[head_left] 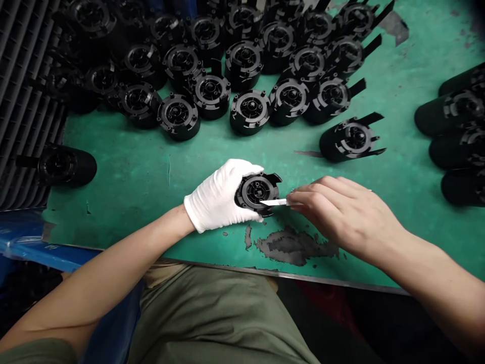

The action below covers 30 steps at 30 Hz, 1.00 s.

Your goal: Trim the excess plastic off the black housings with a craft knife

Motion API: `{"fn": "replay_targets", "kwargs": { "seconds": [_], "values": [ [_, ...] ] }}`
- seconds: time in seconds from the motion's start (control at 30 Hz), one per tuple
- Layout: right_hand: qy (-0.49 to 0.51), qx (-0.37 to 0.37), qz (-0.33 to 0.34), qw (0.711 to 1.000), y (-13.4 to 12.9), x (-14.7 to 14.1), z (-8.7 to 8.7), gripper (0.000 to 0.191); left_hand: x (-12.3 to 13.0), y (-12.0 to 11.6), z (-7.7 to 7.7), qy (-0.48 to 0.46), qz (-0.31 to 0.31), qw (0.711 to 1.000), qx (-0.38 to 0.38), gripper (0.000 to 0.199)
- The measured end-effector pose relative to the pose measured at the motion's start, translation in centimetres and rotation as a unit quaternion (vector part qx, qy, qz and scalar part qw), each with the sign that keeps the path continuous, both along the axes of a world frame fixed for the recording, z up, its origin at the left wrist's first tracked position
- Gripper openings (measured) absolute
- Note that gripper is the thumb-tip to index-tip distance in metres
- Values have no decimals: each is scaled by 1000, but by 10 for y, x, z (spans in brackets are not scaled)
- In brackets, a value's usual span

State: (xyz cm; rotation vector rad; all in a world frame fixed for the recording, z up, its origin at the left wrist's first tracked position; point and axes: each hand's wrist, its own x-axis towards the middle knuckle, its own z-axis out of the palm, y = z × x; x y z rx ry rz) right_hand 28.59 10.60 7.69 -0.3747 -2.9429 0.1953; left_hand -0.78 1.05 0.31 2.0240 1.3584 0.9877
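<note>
My left hand, in a white glove, is wrapped around a round black plastic housing above the front part of the green table. The ribbed end of the housing faces up toward me, with tabs standing out at its rim. Bare and ungloved, my right hand grips a knife with a pale, narrow blade. The blade's tip lies over the ribbed face, near its middle; whether it touches the plastic I cannot tell. My fingers hide most of the knife's handle.
Several similar black housings stand in rows at the back of the green table. One lies alone at left, another tilts at right, and several lie along the right edge. A grey ribbed panel borders the left side.
</note>
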Motion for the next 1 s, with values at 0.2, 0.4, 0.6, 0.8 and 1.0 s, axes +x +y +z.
{"fn": "replay_targets", "kwargs": {
  "seconds": [0.2, 0.4, 0.6, 0.8, 1.0],
  "values": [
    [19, 13, 47, 999, 18, -8, -3, 15, -2, 1, 0, -1, -5, 1000, 3, 113],
    [22, 17, 67, 997, 31, -12, -11, 19, -3, 0, 1, 9, -11, 1000, -10, 124],
    [38, 31, 71, 996, 36, -15, -17, 16, -3, 0, 2, 27, -10, 999, -15, 129],
    [94, 7, 45, 995, 32, -6, -23, 23, -2, 0, 1, 20, -11, 999, -36, 127],
    [112, -41, -75, 990, 18, 13, -27, 23, -5, 1, 3, -10, -18, 999, -33, 119]
  ]
}}
